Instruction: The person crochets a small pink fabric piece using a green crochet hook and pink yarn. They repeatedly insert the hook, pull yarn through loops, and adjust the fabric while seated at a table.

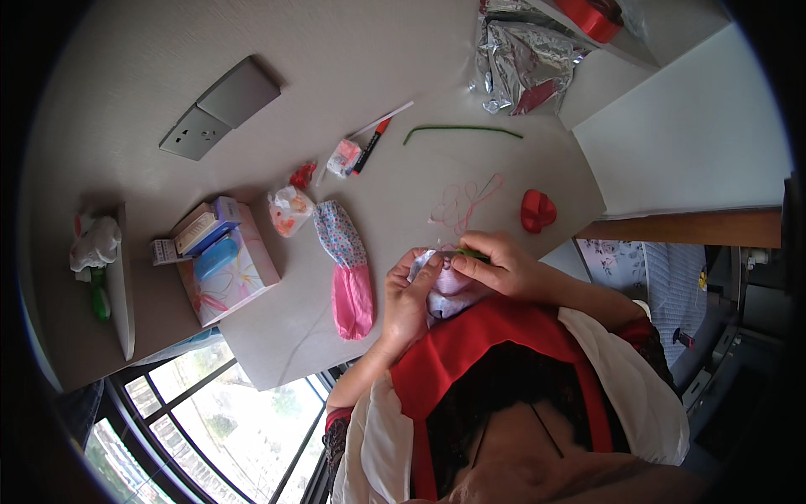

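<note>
My left hand (pixel 406 299) pinches a pale lilac cloth piece (pixel 448 290) between thumb and fingers, close against my red apron. On its other side my right hand (pixel 500 264) holds a small green-handled tool (pixel 472 254), mostly hidden by the fingers, at the cloth's upper edge. Pink thread (pixel 463 205) lies in loose loops on the table just beyond both hands. Left of my left hand is a sleeve cover (pixel 346 271), its top flowered blue and its bottom pink striped.
A red heart-shaped object (pixel 538 211) lies right of the thread. Farther back are a green pipe cleaner (pixel 463 128), a marker (pixel 373 146) and silver foil packaging (pixel 529 63). A flowered box (pixel 236 277) stands at left, a plastic bag (pixel 289 211) beside it.
</note>
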Tool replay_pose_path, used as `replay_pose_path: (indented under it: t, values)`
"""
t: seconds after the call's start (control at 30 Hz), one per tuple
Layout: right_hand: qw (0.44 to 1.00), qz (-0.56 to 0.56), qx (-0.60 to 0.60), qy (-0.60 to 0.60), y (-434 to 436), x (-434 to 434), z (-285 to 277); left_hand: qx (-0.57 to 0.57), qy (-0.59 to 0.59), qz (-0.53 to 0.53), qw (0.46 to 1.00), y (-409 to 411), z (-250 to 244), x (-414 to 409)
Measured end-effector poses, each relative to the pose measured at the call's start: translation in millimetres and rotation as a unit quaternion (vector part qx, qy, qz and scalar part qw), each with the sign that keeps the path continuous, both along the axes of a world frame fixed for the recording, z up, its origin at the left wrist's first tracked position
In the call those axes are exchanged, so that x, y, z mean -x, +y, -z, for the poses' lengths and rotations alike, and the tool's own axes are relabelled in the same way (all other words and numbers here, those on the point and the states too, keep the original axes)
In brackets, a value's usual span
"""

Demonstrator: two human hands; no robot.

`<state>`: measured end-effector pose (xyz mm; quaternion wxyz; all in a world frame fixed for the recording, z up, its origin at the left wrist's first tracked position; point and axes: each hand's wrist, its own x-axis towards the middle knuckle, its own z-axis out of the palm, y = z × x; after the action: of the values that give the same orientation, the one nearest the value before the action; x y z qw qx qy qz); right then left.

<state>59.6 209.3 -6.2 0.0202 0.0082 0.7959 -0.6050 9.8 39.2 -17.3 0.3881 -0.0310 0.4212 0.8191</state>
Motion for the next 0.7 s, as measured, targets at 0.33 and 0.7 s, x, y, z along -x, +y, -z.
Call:
replay_pose_path:
  t: [0.33, 0.7]
  values:
    - [0.973, 0.064, 0.145, -0.168, 25, 9, 10, 0.038, 0.054, -0.008, 0.998, 2, 5, 3]
    - [0.984, -0.098, -0.008, -0.151, 18, -1, -28, 0.126, 0.219, 0.006, 0.967, -7, 13, 5]
